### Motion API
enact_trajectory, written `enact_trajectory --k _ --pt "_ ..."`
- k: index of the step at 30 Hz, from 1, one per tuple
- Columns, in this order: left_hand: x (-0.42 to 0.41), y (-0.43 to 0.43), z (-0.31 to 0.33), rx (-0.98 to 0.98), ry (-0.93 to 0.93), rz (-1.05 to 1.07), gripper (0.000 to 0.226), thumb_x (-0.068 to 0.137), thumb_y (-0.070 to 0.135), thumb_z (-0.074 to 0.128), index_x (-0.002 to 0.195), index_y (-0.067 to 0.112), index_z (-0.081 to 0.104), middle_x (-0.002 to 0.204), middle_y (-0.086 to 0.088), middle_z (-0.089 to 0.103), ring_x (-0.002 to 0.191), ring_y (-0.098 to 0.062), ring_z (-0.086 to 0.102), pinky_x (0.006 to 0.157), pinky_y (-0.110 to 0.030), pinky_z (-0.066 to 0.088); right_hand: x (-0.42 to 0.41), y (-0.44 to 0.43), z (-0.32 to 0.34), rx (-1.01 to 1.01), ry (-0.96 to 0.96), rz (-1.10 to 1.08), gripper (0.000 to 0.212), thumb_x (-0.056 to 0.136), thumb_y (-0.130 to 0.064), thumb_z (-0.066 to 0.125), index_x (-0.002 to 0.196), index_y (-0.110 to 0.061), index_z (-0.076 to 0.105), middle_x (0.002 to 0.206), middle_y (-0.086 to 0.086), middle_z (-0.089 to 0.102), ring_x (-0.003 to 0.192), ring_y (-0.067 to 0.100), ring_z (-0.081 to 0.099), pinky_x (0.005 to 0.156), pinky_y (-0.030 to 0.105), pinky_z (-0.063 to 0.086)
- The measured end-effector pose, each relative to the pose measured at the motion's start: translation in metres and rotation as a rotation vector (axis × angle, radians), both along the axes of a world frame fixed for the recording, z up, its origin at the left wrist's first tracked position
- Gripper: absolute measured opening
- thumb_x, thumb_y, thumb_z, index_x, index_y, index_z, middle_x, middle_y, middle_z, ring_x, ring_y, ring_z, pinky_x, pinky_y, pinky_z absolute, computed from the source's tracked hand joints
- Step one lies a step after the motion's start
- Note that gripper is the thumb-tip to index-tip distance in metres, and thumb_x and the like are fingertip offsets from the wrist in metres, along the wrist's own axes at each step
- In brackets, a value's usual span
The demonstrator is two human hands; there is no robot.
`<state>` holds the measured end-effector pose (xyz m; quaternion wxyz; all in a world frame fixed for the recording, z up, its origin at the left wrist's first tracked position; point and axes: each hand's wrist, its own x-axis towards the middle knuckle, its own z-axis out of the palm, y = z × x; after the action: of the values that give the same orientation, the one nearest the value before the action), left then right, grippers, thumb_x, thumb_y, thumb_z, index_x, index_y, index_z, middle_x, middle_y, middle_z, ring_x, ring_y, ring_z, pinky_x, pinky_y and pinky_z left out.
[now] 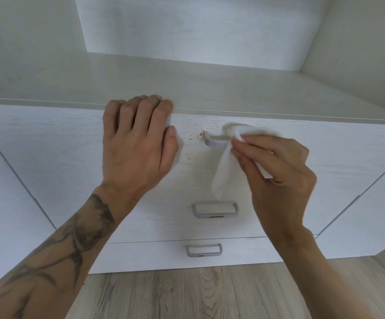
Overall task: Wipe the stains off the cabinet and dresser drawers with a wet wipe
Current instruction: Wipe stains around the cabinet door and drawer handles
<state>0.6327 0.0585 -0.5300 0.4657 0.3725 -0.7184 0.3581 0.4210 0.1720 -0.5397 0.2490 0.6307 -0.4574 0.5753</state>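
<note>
Three grey handles [214, 210] mid-frame; right hand [279, 178] pinches one crumpled white wipe [223, 171] at the red-specked top one, left hand [136, 143] lies flat on the drawer [72, 139].

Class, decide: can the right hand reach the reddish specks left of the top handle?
Probably yes: the right hand holds the wipe at the top handle; the specks lie uncovered beside it, clear of the left hand.
</note>
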Motion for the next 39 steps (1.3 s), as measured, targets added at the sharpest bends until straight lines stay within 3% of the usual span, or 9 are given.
enact_trajectory --k 2,6,10,15,22,25,28,33,39 --pt "0.0 0.0 0.0 -0.001 0.003 -0.003 0.038 0.106 0.026 0.041 0.132 0.005 0.06 0.13 -0.014 0.063 0.115 -0.033 0.053 0.104 -0.05 0.036 0.016 -0.008 0.005 -0.009 0.035 -0.017 0.006 0.095 -0.017 0.081 0.1 -0.019 0.084 0.107 -0.01 0.075 0.1 0.003 0.065 0.095 0.045 0.04" --pt "0.001 -0.001 0.001 -0.006 0.0 0.003 0.038 0.106 0.026 0.043 0.132 0.006 0.061 0.13 -0.014 0.064 0.116 -0.032 0.054 0.105 -0.049 0.035 0.043 -0.021 0.014 0.003 0.053 -0.06 0.002 0.095 -0.021 0.082 0.095 -0.021 0.084 0.097 -0.006 0.077 0.094 0.007 0.065 0.095 0.039 0.035" --pt "0.002 0.0 0.0 0.001 -0.013 0.007 0.038 0.106 0.027 0.042 0.133 0.006 0.06 0.13 -0.014 0.063 0.116 -0.033 0.055 0.105 -0.049 0.036 0.049 -0.023 0.014 -0.036 0.098 -0.139 0.004 0.095 -0.017 0.081 0.092 -0.016 0.084 0.094 -0.002 0.076 0.092 0.018 0.069 0.095 0.037 0.039" --pt "0.002 0.001 0.002 0.013 -0.015 -0.002 0.037 0.106 0.026 0.043 0.133 0.006 0.059 0.131 -0.014 0.062 0.117 -0.032 0.053 0.105 -0.049 0.036 0.013 -0.007 0.002 -0.079 0.097 -0.072 0.006 0.094 -0.015 0.082 0.1 -0.012 0.084 0.101 0.001 0.079 0.097 0.023 0.068 0.09 0.042 0.053" --pt "0.002 0.007 0.002 0.041 -0.017 0.017 0.04 0.106 0.026 0.041 0.136 0.006 0.057 0.134 -0.014 0.06 0.121 -0.034 0.053 0.111 -0.051 0.034 -0.033 0.014 -0.005 -0.009 -0.058 -0.079 0.013 0.097 -0.006 0.077 0.11 -0.006 0.08 0.108 0.005 0.076 0.099 0.022 0.072 0.094 0.017 0.051" --pt "0.002 0.015 -0.004 0.077 0.007 0.016 0.048 0.108 0.026 0.041 0.15 0.005 0.047 0.149 -0.016 0.052 0.139 -0.036 0.045 0.124 -0.051 0.023 -0.03 0.028 -0.017 0.03 -0.179 -0.065 0.012 0.099 -0.005 0.074 0.111 -0.006 0.078 0.106 0.005 0.075 0.098 0.016 0.071 0.093 0.017 0.052" --pt "0.007 0.027 -0.02 0.124 0.026 -0.01 0.056 0.109 0.022 0.04 0.162 0.006 0.03 0.167 -0.018 0.031 0.156 -0.037 0.024 0.13 -0.054 0.012 -0.025 0.043 -0.033 0.122 -0.234 -0.035 0.012 0.1 -0.006 0.073 0.111 -0.01 0.077 0.105 0.002 0.074 0.097 0.012 0.069 0.091 0.016 0.051" --pt "0.022 0.047 -0.08 0.228 -0.027 -0.046 0.057 0.109 0.019 0.037 0.164 0.008 0.026 0.171 -0.02 0.015 0.16 -0.037 0.011 0.13 -0.055 0.01 -0.018 0.054 -0.072 0.264 -0.261 -0.053 0.012 0.099 -0.01 0.073 0.109 -0.012 0.078 0.104 -0.002 0.074 0.099 0.019 0.07 0.087 0.02 0.052" --pt "0.016 0.045 -0.13 0.279 -0.032 -0.061 0.06 0.109 0.019 0.042 0.164 0.007 0.024 0.171 -0.021 0.009 0.16 -0.04 0.006 0.13 -0.056 0.011 -0.006 0.049 -0.125 0.413 -0.258 -0.063 0.019 0.098 -0.004 0.07 0.114 -0.011 0.078 0.108 -0.002 0.07 0.101 0.009 0.069 0.091 0.016 0.053"
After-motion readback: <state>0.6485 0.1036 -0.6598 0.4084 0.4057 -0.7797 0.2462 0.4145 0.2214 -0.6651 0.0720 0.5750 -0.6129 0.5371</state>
